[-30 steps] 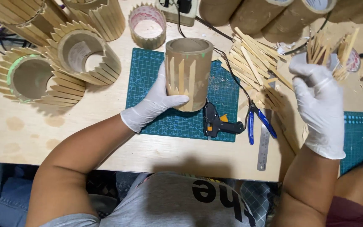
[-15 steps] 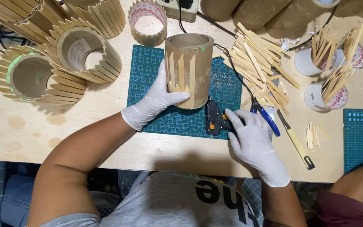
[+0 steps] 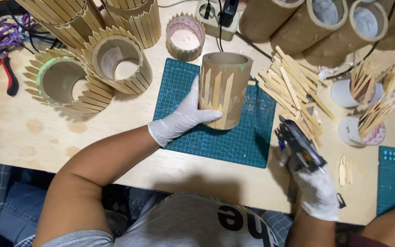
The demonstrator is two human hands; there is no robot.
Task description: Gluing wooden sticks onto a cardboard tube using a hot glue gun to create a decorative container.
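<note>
Now our left hand (image 3: pixel 181 120) is clamped on the tube (image 3: pixel 224 89) on the mat (image 3: pixel 216 137), and our right hand (image 3: pixel 316 192) is clamped on the glue gun (image 3: pixel 298 144).

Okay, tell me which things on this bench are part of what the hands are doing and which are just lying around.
In use:
- cardboard tube, held by the left hand
- glue gun, held in the right hand
- loose wooden sticks
- green cutting mat

Lying about:
- red pliers
- stick-covered tubes
- power strip
</note>
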